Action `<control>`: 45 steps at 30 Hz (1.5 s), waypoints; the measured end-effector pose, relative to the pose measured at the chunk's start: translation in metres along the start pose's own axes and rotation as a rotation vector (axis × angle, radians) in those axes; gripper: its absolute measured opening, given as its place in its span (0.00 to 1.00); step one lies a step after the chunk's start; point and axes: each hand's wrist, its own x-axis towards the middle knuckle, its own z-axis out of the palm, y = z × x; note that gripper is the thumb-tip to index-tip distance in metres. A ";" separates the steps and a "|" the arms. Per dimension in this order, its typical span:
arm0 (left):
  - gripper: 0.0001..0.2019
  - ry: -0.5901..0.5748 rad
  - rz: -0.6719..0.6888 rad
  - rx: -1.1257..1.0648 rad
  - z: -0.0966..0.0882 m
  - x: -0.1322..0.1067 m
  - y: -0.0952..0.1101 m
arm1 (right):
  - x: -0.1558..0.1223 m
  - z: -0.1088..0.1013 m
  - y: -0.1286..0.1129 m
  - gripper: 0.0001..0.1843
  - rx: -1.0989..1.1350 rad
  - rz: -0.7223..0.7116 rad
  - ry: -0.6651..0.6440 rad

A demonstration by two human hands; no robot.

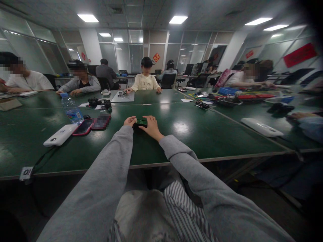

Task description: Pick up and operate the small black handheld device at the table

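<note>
A small dark rectangular object with a green face (141, 122) is held low over the green table (181, 144), close in front of me. Its exact kind is too small to make out. My left hand (130, 121) grips its left end between thumb and fingers. On the opposite end, my right hand (152, 127) has its thumb along the near edge and its fingers curled over the far side. Whether the object's underside touches the tabletop I cannot tell.
Left of my hands are a pink-edged phone (83, 127), a water bottle (72, 109) and a white power bank (60, 135) with a cable. Another white device (261, 127) lies at right. Tools and a blue tray (228, 91) sit farther back. Several people work around the table.
</note>
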 end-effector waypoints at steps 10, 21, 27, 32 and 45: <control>0.17 -0.001 0.010 -0.001 0.000 -0.002 0.002 | 0.000 0.004 0.016 0.29 0.104 -0.010 -0.178; 0.16 0.020 -0.037 0.009 -0.002 0.001 -0.001 | 0.000 -0.001 0.014 0.24 0.001 0.006 -0.067; 0.14 0.041 -0.066 0.056 0.000 0.001 -0.001 | -0.001 0.005 0.022 0.26 -0.027 0.099 -0.075; 0.13 0.030 -0.078 0.064 0.001 -0.001 0.002 | -0.003 0.009 0.024 0.26 -0.018 0.077 -0.089; 0.16 0.012 0.006 0.023 -0.003 0.008 -0.010 | -0.004 0.006 0.016 0.27 0.104 -0.054 -0.183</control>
